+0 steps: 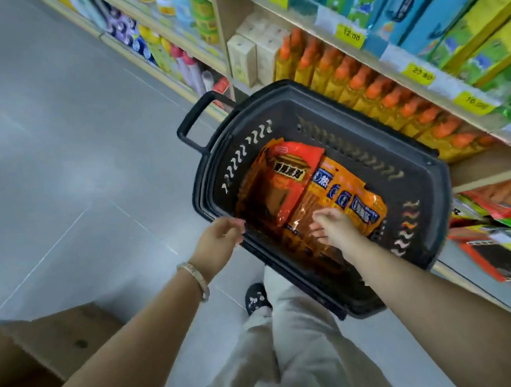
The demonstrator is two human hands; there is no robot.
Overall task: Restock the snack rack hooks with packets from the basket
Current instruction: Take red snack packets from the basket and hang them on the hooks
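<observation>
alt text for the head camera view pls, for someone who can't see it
A person's right hand reaches open into a dark shopping basket over orange snack packets, while the left hand is at its near rim. The basket is in a shop aisle beside shelves of orange-capped bottles.

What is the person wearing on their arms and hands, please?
No sleeves or gloves show: the left hand and the right hand are uncovered. A slim silver-toned bracelet circles the left wrist; the right wrist carries nothing.
</observation>
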